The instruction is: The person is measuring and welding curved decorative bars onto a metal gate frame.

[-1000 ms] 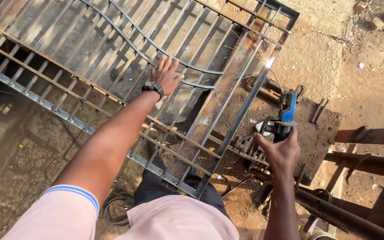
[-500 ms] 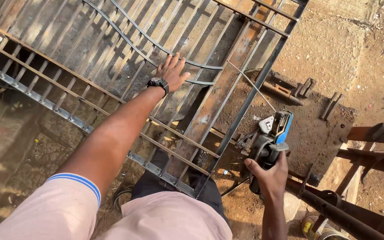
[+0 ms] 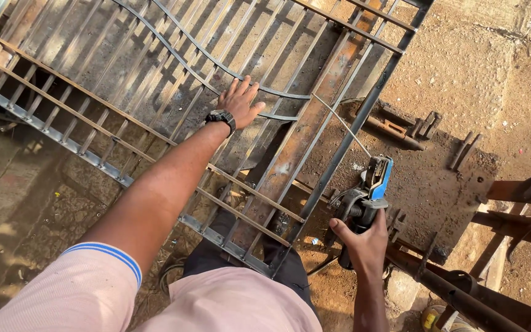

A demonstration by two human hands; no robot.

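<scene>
A large metal grille gate [image 3: 124, 104] of straight and curved bars lies flat in front of me. My left hand [image 3: 241, 101], with a black wristwatch, rests flat and spread on a curved bar near the gate's middle. My right hand [image 3: 364, 243] grips the dark handle of a blue and black welding electrode holder [image 3: 373, 184], low beside the gate's right frame bar [image 3: 345, 147]. A thin welding rod [image 3: 342, 126] sticks out from the holder up and left, over the frame. No arc light shows at its tip.
A rusty steel plate [image 3: 419, 178] with small welded brackets lies on the sandy ground right of the gate. Rusty pipes and beams [image 3: 450, 289] run along the lower right. A cable [image 3: 321, 264] trails below the holder. My knees are under the gate's near edge.
The bright arc seen a second ago is gone. My right hand has drawn the holder down and back from the frame. The left hand stays on the curved bar.
</scene>
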